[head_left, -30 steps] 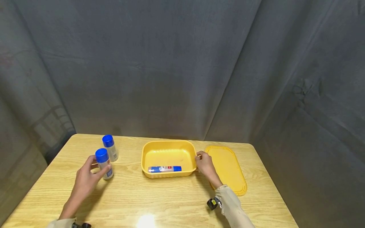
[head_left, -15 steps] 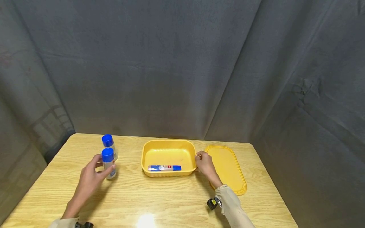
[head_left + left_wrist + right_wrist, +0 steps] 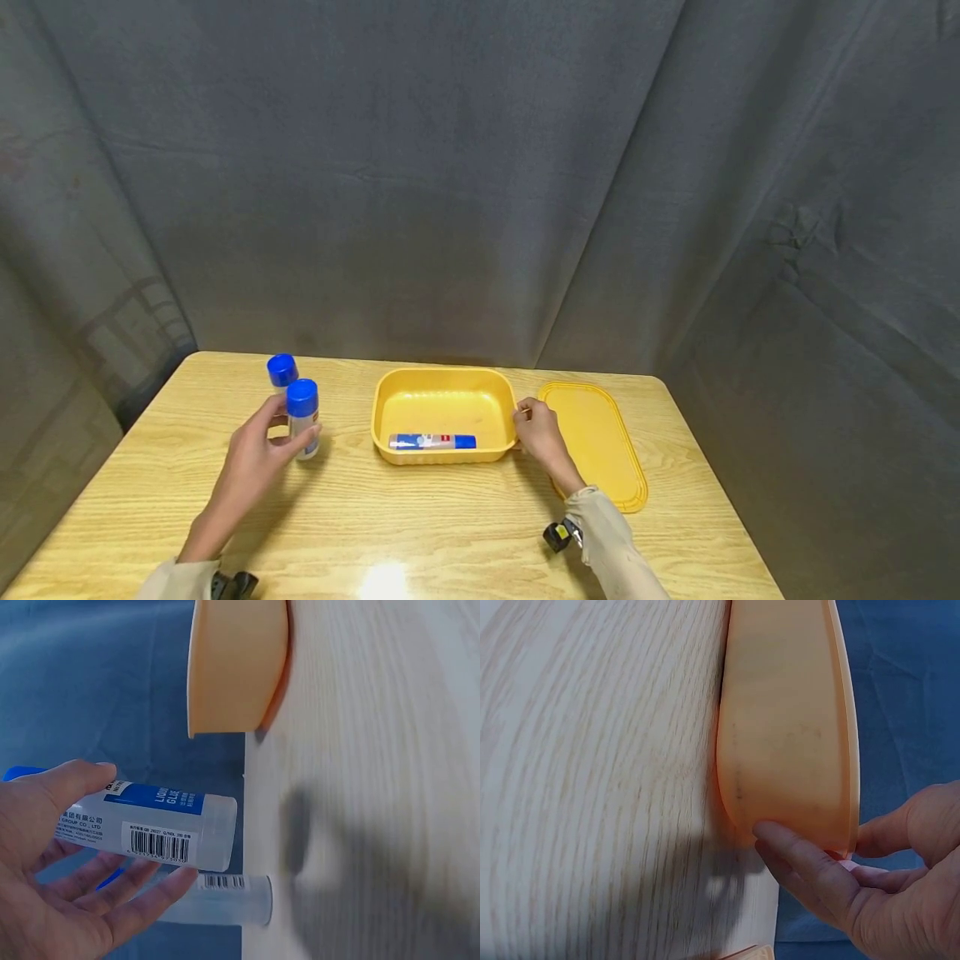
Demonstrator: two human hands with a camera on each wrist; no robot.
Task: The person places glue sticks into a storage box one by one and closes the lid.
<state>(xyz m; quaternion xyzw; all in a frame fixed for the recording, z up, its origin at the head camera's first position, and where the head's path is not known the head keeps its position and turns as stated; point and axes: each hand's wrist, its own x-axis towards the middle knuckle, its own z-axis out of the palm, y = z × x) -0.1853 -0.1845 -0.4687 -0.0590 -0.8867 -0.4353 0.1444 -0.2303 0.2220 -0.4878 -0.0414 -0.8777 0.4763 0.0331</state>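
My left hand (image 3: 251, 458) grips a clear liquid glue bottle (image 3: 169, 825) with a blue cap between thumb and fingers. Its base is off the table in the left wrist view. Just behind it stands a second glue bottle (image 3: 282, 371), upright and partly hidden by the first. In the middle of the table is a yellow plastic box (image 3: 446, 457) without its lid, and a third glue bottle (image 3: 432, 442) lies on its side along the near wall inside. At the box's right end, my right hand (image 3: 538, 429) pinches the rim and wall, fingers against the outside (image 3: 787, 847).
The flat yellow lid (image 3: 600, 450) lies on the wooden table (image 3: 442, 525) right of the box, partly beneath the right forearm. Grey curtains (image 3: 420, 183) enclose the table's back and sides.
My left hand has carried the glue bottle rightward and slightly up, toward the box. The right hand and box have stayed in place.
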